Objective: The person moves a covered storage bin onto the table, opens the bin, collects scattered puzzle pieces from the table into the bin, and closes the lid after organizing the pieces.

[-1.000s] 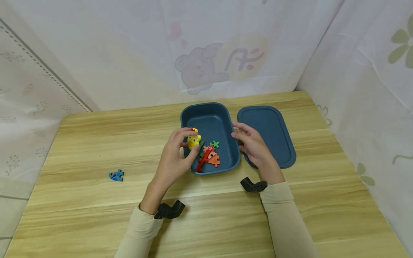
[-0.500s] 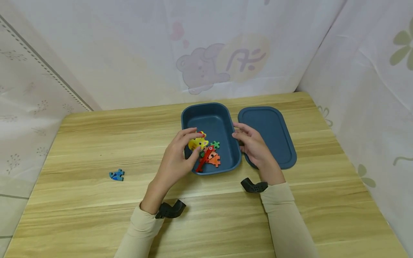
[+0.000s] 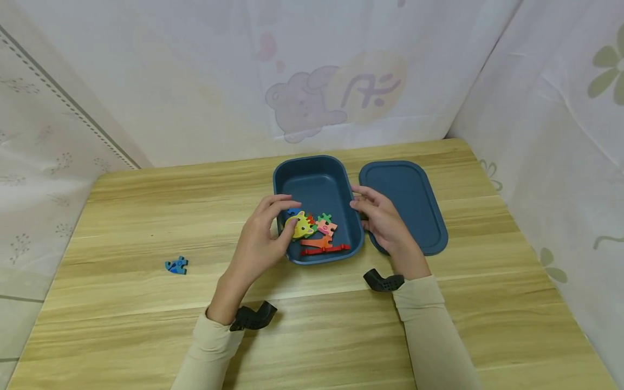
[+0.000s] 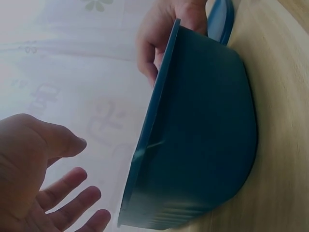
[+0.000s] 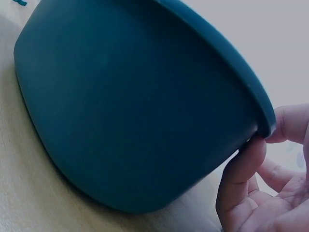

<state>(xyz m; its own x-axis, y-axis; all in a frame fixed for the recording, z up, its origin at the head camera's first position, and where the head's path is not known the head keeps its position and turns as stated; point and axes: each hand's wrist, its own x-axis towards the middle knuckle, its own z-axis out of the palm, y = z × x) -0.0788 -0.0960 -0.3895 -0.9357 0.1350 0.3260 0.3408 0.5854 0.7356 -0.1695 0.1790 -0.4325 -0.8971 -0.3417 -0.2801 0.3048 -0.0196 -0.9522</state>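
A dark blue lunch-style box [image 3: 317, 188] stands uncovered on the table. Several coloured puzzle pieces lie in its near half: a yellow giraffe-head piece [image 3: 303, 227], a red strip [image 3: 325, 250], an orange one [image 3: 317, 242], a pink one [image 3: 329, 227] and a green one [image 3: 324, 217]. Above the box's left rim hovers my left hand [image 3: 258, 233]; the left wrist view has its thumb and fingers spread, with nothing between them. My right hand [image 3: 382, 222] pinches the right rim, thumb and a finger against the edge [image 5: 263, 130].
The matching blue lid [image 3: 404, 200] lies flat just right of the box, partly beneath my right hand. A small blue puzzle piece [image 3: 176, 265] rests alone on the wooden table [image 3: 122, 309] at the left. A printed curtain [image 3: 195, 81] hangs behind the table.
My left hand has let go of the yellow piece, which now lies in the box. The red strip has shifted toward the near wall, lying crosswise. My right hand has stayed put.
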